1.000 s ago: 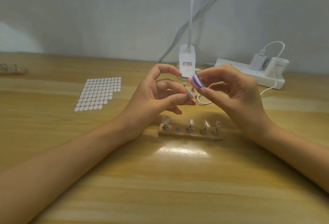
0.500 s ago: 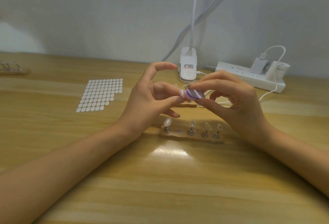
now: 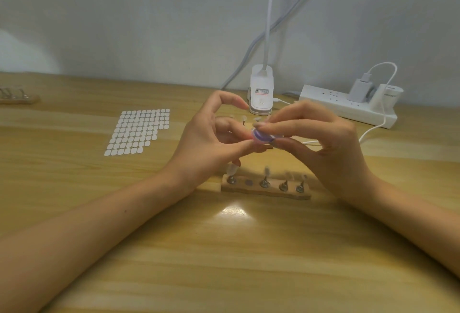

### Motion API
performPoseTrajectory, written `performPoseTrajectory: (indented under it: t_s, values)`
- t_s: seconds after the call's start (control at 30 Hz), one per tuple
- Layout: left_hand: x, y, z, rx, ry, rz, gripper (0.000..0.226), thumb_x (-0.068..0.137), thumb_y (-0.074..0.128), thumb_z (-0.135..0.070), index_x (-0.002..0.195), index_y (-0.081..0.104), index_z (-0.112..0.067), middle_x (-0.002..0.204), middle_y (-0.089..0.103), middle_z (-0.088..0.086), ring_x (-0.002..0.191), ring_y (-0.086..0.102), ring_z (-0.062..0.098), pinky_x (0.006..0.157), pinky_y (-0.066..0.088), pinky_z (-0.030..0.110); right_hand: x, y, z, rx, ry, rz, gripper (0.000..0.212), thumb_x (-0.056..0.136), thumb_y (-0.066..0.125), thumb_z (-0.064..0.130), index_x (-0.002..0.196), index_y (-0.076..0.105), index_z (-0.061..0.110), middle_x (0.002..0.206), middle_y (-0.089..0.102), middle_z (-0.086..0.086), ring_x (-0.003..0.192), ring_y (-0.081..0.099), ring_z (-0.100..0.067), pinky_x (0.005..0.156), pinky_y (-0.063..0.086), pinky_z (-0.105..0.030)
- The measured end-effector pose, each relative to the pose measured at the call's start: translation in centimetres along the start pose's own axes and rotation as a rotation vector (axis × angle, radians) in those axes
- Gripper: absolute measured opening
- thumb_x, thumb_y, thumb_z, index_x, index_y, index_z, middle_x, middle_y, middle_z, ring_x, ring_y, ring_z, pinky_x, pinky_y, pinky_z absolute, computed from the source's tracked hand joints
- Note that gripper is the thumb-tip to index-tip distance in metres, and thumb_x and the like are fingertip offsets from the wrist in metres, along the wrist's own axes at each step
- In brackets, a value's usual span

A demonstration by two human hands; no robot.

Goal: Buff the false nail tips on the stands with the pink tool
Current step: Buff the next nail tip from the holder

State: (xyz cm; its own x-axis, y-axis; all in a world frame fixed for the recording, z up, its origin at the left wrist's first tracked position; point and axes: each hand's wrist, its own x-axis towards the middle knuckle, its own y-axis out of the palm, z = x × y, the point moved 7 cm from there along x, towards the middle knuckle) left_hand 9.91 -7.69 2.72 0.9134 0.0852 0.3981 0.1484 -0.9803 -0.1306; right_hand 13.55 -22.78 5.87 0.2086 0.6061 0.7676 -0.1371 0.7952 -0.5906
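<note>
Right hand point(image 3: 323, 145) pinches a pink-purple oval buffer point(image 3: 262, 136) over a hidden small piece pinched by left hand point(image 3: 209, 143).

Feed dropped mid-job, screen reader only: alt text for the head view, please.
The right hand pinches the pink tool against the fingertips of the left hand; what the left holds is hidden. Below them sits a wooden stand with four nail tips and one empty spot, a sheet of white stickers to its left.

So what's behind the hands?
Another wooden block with nail tips peeks between the left hand and right hand. The fingers and pink tool cover most of it, so the rest is hidden. A lamp base sits farther back.
</note>
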Motion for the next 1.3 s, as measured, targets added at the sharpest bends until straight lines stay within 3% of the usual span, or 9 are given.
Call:
performPoseTrajectory:
  t_s: [0.4, 0.5, 0.6, 0.73, 0.83, 0.97, 1.07, 1.2, 1.3]
  values:
    - [0.2, -0.2, 0.6, 0.009, -0.025, -0.02, 0.055, 0.071, 0.085, -0.018, 0.113, 0.051, -0.017, 0.084, 0.078, 0.007, 0.084, 0.077, 0.022, 0.085, 0.061, 0.035, -0.3, -0.4, -0.6, -0.073, 0.066, -0.021, 0.03, 0.083, 0.075, 0.008, 0.113, 0.07, 0.01, 0.095, 0.07, -0.012, 0.088, 0.067, -0.021, 0.077, 0.055, -0.035]
    - [0.2, -0.3, 0.6, 0.02, -0.021, -0.027, 0.057, 0.07, 0.086, -0.02, 0.112, 0.049, -0.018, 0.081, 0.078, 0.005, 0.083, 0.077, 0.022, 0.082, 0.06, 0.031, -0.4, 0.2, 0.4, -0.037, -0.026, 0.011, 0.025, 0.085, 0.074, 0.007, 0.11, 0.072, 0.007, 0.095, 0.069, -0.011, 0.09, 0.068, -0.02, 0.08, 0.055, -0.029]
    - [0.3, -0.5, 0.8, 0.022, -0.034, -0.038, 0.054, 0.076, 0.084, -0.008, 0.115, 0.047, -0.015, 0.083, 0.078, 0.007, 0.082, 0.077, 0.022, 0.082, 0.061, 0.034, -0.2, -0.3, -0.5, -0.091, 0.058, -0.013, 0.028, 0.085, 0.074, 0.01, 0.112, 0.07, 0.013, 0.093, 0.069, -0.014, 0.085, 0.066, -0.023, 0.075, 0.054, -0.036]
    - [0.2, -0.4, 0.5, 0.058, -0.013, -0.042, 0.056, 0.069, 0.086, -0.023, 0.11, 0.048, -0.02, 0.079, 0.078, 0.001, 0.08, 0.077, 0.018, 0.077, 0.059, 0.026, -0.4, 0.3, 0.2, -0.057, -0.012, 0.02, 0.026, 0.086, 0.073, 0.007, 0.111, 0.071, 0.01, 0.096, 0.069, -0.011, 0.09, 0.066, -0.017, 0.08, 0.054, -0.027]
    - [0.2, -0.4, 0.4, 0.068, 0.002, -0.05, 0.05, 0.076, 0.085, -0.011, 0.11, 0.048, -0.016, 0.082, 0.079, 0.003, 0.08, 0.077, 0.017, 0.075, 0.058, 0.023, -0.2, -0.2, -0.4, -0.089, 0.04, -0.014, 0.028, 0.085, 0.073, 0.009, 0.112, 0.07, 0.012, 0.093, 0.069, -0.013, 0.085, 0.065, -0.019, 0.075, 0.053, -0.03]
    - [0.2, -0.4, 0.1, 0.106, 0.035, -0.058, 0.05, 0.071, 0.086, -0.022, 0.102, 0.046, -0.019, 0.08, 0.078, 0.001, 0.079, 0.077, 0.018, 0.075, 0.06, 0.027, -0.3, 0.3, 0.0, -0.054, -0.021, 0.012, 0.024, 0.086, 0.075, 0.003, 0.109, 0.074, 0.006, 0.095, 0.069, -0.013, 0.088, 0.068, -0.021, 0.079, 0.055, -0.029]
    - [0.2, -0.4, 0.3, 0.116, 0.036, -0.05, 0.047, 0.077, 0.085, -0.01, 0.098, 0.044, -0.019, 0.081, 0.078, 0.003, 0.079, 0.077, 0.019, 0.079, 0.062, 0.034, -0.3, -0.3, -0.8, -0.083, 0.077, -0.035, 0.028, 0.084, 0.075, 0.007, 0.112, 0.072, 0.011, 0.093, 0.069, -0.012, 0.085, 0.065, -0.019, 0.076, 0.054, -0.034]
    - [0.2, -0.2, 0.1, 0.121, 0.049, -0.041, 0.049, 0.071, 0.084, -0.027, 0.094, 0.041, -0.019, 0.074, 0.076, -0.002, 0.074, 0.076, 0.016, 0.076, 0.062, 0.039, -0.4, 0.6, 0.3, -0.021, -0.024, 0.002, 0.024, 0.086, 0.075, 0.006, 0.109, 0.073, 0.01, 0.096, 0.07, -0.01, 0.09, 0.068, -0.019, 0.08, 0.055, -0.03]
    - [0.2, -0.3, 0.3, 0.128, 0.044, -0.044, 0.047, 0.078, 0.084, -0.009, 0.093, 0.04, -0.018, 0.08, 0.078, 0.003, 0.078, 0.077, 0.02, 0.077, 0.062, 0.039, -0.2, -0.2, -0.6, -0.05, 0.052, -0.034, 0.026, 0.084, 0.076, 0.006, 0.11, 0.074, 0.007, 0.093, 0.069, -0.013, 0.085, 0.067, -0.021, 0.076, 0.055, -0.033]
